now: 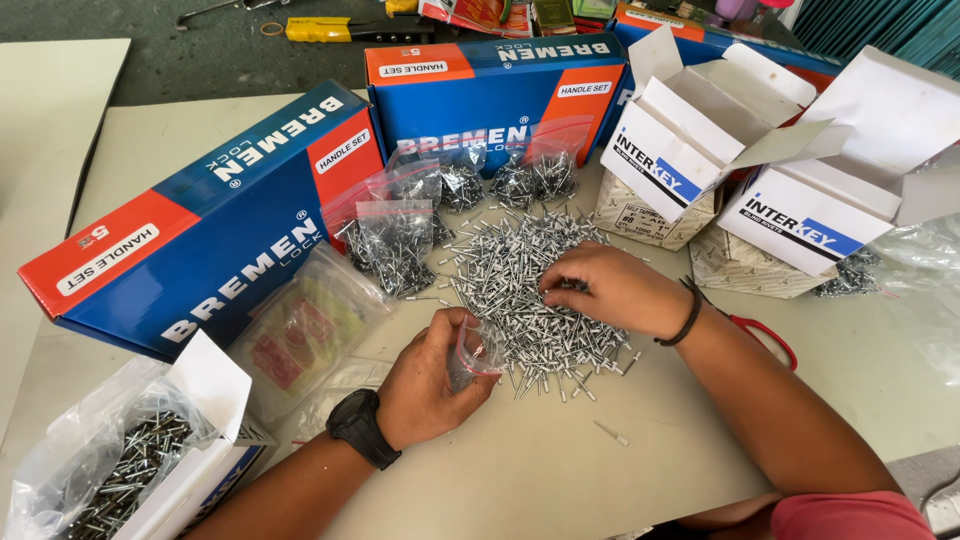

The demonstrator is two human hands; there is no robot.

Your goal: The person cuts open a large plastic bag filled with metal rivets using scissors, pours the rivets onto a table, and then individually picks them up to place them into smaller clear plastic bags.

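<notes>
**Rivets gathered from a loose heap, small bag held open**

A heap of loose silver rivets (520,285) is spread on the pale table (520,470), and it serves as the landmark here. The right hand (610,290) is laid on the heap's right side, fingers curled down and pinched among the rivets; how many are gripped cannot be told. Just in front of the heap, at its near edge, a small clear bag with a red strip (475,350) is held by the left hand (430,385), whose fingers are closed around it while the mouth is kept towards the heap. A black watch (362,428) is worn on the left wrist, and a dark band (688,315) on the right.

Left of the heap and behind it, several filled small bags (395,240) are lined up against two long blue and orange boxes (215,225). To the right of the heap, two opened white cartons (690,135) are seen, and red-handled scissors (765,335) are partly hidden by the right forearm. Far to the near left of the heap, an open box with a bagged load of rivets (120,470) is placed.
</notes>
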